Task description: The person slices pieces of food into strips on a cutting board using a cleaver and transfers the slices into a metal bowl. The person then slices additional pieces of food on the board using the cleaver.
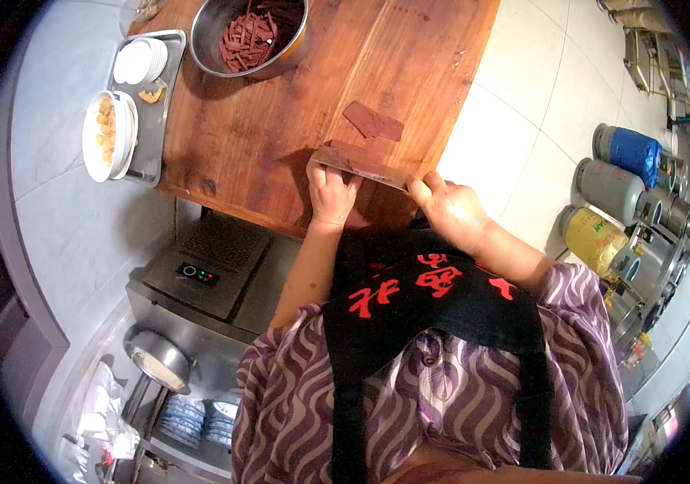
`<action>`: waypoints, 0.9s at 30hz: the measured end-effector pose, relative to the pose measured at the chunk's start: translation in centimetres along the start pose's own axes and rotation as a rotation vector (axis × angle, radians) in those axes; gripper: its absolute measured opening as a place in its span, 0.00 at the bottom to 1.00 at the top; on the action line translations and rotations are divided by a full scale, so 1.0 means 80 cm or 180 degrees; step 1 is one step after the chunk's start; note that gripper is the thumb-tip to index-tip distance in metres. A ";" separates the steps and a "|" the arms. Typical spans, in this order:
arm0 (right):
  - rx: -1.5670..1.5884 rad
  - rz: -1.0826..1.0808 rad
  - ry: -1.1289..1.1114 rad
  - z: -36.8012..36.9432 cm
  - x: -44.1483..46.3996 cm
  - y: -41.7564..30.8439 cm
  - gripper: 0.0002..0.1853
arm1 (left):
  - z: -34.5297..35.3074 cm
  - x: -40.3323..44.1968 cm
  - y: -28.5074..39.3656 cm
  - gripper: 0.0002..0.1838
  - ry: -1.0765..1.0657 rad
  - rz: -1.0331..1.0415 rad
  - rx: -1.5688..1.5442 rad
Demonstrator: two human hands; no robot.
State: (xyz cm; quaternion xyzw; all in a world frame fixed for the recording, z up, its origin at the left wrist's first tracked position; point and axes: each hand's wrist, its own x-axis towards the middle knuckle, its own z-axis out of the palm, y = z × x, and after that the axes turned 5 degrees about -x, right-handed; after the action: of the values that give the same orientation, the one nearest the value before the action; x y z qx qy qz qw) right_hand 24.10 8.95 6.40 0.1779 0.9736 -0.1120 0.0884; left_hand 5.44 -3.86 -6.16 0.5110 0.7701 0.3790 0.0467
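Over the table (256,141), clenches right fingers (421,192) round knife, (381,173) cannot tell left fingers' (351,185) hold, with cut strips (248,42) at eleven o'clock, slab (373,121) seemingly left whole at twelve.

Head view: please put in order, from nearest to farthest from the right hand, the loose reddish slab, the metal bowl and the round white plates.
1. Loose reddish slab: on the wooden table, ahead and left of the right hand.
2. Metal bowl: farther ahead and left.
3. Round white plates: farthest left, on the tray.

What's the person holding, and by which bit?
A knife: the right hand grips its handle end. The left hand is near its other end, hold unclear.
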 end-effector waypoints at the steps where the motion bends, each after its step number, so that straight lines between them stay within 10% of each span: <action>1: -0.0008 0.0038 -0.0006 -0.005 -0.002 -0.003 0.15 | 0.001 -0.002 -0.002 0.32 -0.0006 -0.0021 -0.0032; 27: 0.0167 0.0042 -0.0566 0.021 0.050 0.005 0.13 | -0.006 0.009 0.003 0.30 0.0044 0.0069 -0.0087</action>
State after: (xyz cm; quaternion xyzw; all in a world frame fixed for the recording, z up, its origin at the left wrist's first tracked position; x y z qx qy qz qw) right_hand 20.77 10.23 3.83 0.1759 0.9575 -0.1523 0.1706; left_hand 5.03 -3.48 -5.47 0.5160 0.7596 0.3934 0.0443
